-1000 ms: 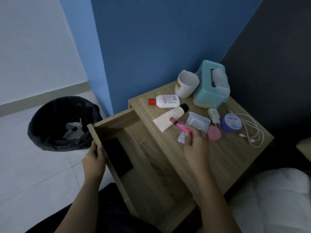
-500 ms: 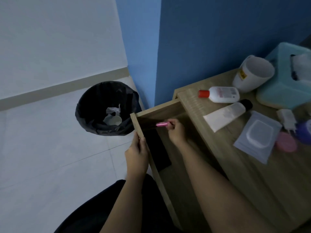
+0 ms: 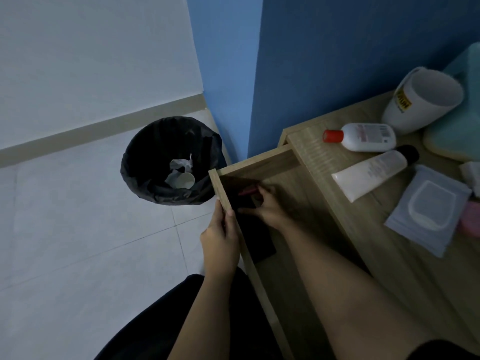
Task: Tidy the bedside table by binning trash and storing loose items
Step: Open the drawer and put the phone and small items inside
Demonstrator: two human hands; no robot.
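Left hand (image 3: 220, 245) grips the front panel of the open pale-wood drawer (image 3: 262, 162). Right hand (image 3: 267, 209), inside the drawer, pinches a slim pink tube (image 3: 248, 190) in shadow. Round black-lined bin (image 3: 145, 157) stands beside the drawer. Smooth white red-capped bottle (image 3: 363, 137) lies on the woodgrain bench (image 3: 389, 268).

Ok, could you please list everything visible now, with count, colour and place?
bin: 1, black, on floor
trash: several pieces, white, inside bin
drawer: 1, wood, pulled open
flat item: 1, black, inside drawer
bottle: 1, white, red cap, lying on tabletop
tube: 1, white, black cap, beside bottle
mug: 1, white, behind bottle
tissue box: 1, teal, right edge
packet: 1, clear, right of tube
stick: 1, pink, inside drawer
left hand: grips drawer front
right hand: holds stick
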